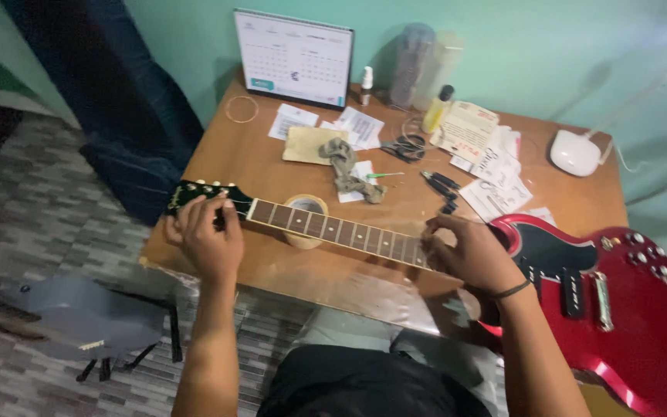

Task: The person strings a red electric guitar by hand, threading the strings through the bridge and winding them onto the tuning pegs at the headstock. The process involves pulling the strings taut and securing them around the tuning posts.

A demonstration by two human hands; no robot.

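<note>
1. Far left, a grey patterned tile floor (32, 208), with a grey case (86, 313) lying on it and a dark blue fabric bag (117, 100) leaning at the teal wall (503, 46).
2. Next, the left hand (206, 235) sits on the black headstock (198, 193) of the red electric guitar (619, 309), fingers curled around it by the tuning pegs.
3. The neck (333, 229) runs across the brown wooden surface (264, 162), propped on a roll of tape (306, 218) lying beneath it.
4. Behind, a desk calendar (293, 55) stands at the wall; a coiled string (242, 109), paper slips (291, 121) and a grey rag (347, 166) lie scattered in front of it.
5. Centre right, small bottles (437, 110), black scissors (405, 147) and dark pliers (441, 185) lie among more packets (496, 177).
6. The right hand (472, 255) is at the neck's body end, fingers bent down onto the strings; whether they pinch anything, I cannot tell.
7. Far right, the guitar's body hangs off the surface's edge, and a white rounded lamp base (575, 152) sits near the back corner.
</note>
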